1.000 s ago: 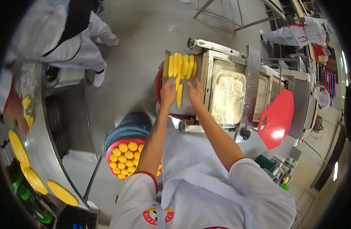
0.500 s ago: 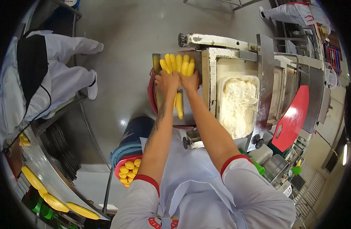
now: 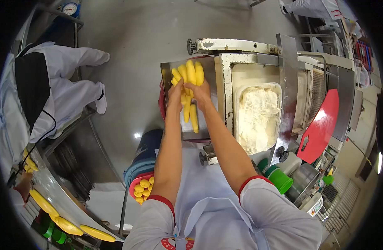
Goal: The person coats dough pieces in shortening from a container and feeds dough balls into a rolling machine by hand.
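Several long yellow rolls [image 3: 191, 74], which look like dough, are bunched between my hands over a metal tray [image 3: 210, 71]. My left hand [image 3: 175, 95] closes round the bunch from the left, and my right hand [image 3: 199, 91] grips it from the right with the thumb across the top. Closer to me, one loose roll [image 3: 194, 121] lies on the tray. Another roll beside it reaches up under my hands. My palms and some fingertips are hidden.
Right of the tray stands a worn white machine [image 3: 227, 93] holding a tub of pale creamy mass [image 3: 258, 121]. A red board [image 3: 320, 129] leans farther right. Yellow pieces [image 3: 142, 188] fill a red container at lower left. A person in white [image 3: 70, 83] stands at left.
The rolls that were fanned out on the tray are now gathered closer together between my hands. My hands have drawn slightly toward me, and the view has shifted a little.
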Action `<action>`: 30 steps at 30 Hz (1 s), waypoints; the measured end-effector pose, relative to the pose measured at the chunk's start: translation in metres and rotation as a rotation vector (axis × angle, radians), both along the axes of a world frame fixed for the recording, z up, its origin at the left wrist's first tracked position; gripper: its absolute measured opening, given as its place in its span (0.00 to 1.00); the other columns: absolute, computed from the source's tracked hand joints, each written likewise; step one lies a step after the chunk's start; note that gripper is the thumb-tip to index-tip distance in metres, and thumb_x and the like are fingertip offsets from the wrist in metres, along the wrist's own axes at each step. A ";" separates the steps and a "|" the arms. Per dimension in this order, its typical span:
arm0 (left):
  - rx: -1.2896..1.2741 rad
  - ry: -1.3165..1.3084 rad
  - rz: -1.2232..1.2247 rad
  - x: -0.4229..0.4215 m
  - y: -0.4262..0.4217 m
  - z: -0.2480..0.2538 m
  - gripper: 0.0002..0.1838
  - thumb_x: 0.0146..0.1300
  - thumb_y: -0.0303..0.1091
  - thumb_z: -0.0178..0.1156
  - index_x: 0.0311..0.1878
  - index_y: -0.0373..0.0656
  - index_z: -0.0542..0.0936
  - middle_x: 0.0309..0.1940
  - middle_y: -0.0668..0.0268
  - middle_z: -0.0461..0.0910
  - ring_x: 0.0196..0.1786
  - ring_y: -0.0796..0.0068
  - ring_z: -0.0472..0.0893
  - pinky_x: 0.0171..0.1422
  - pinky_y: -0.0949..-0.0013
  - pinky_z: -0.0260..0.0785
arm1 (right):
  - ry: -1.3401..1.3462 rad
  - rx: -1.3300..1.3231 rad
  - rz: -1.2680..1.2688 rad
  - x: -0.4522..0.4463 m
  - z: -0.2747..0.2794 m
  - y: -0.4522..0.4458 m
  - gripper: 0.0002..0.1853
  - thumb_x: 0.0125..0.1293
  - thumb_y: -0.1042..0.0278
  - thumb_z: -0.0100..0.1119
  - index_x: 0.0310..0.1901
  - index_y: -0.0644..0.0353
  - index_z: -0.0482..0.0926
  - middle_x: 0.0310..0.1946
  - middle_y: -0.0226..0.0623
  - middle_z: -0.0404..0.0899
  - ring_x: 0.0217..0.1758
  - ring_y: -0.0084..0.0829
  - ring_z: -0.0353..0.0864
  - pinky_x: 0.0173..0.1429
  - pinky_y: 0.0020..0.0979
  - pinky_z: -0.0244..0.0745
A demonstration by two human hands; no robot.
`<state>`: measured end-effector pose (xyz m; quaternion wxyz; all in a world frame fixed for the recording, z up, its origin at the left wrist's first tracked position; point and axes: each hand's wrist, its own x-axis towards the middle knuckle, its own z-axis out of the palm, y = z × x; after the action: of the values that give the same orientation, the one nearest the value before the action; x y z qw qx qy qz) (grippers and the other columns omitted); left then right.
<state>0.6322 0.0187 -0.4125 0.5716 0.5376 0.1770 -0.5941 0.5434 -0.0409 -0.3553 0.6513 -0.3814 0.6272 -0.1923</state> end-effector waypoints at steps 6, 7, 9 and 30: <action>-0.384 -0.088 -0.051 0.001 0.060 0.102 0.29 0.64 0.31 0.69 0.67 0.39 0.71 0.57 0.64 0.79 0.59 0.68 0.79 0.65 0.63 0.72 | 0.011 -0.243 0.345 -0.035 0.114 0.021 0.23 0.56 0.70 0.71 0.54 0.64 0.79 0.44 0.36 0.84 0.44 0.30 0.83 0.50 0.31 0.78; -0.411 -0.029 -0.092 -0.002 0.067 0.113 0.30 0.63 0.32 0.70 0.67 0.39 0.71 0.58 0.64 0.79 0.60 0.68 0.79 0.65 0.63 0.72 | -0.090 -0.208 0.296 -0.046 0.127 0.025 0.23 0.57 0.69 0.71 0.55 0.64 0.78 0.45 0.36 0.84 0.45 0.30 0.83 0.51 0.32 0.78; -0.484 0.097 -0.180 -0.009 0.068 0.148 0.32 0.60 0.33 0.72 0.67 0.39 0.71 0.58 0.63 0.79 0.60 0.67 0.79 0.64 0.63 0.73 | -0.281 -0.156 0.197 -0.068 0.161 0.029 0.24 0.58 0.68 0.71 0.56 0.65 0.77 0.46 0.36 0.84 0.47 0.31 0.83 0.54 0.32 0.77; 0.097 -1.345 -0.811 -0.212 0.002 0.301 0.46 0.53 0.35 0.70 0.74 0.39 0.59 0.43 0.43 0.84 0.46 0.40 0.84 0.53 0.51 0.76 | 0.509 -0.776 0.403 -0.303 0.258 -0.012 0.48 0.56 0.50 0.75 0.72 0.58 0.58 0.51 0.57 0.81 0.52 0.54 0.83 0.54 0.47 0.78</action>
<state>0.4206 0.0208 -0.1115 0.2705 0.8288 -0.3912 -0.2947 0.2402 -0.0531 -0.0974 0.3123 -0.7437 0.5621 -0.1828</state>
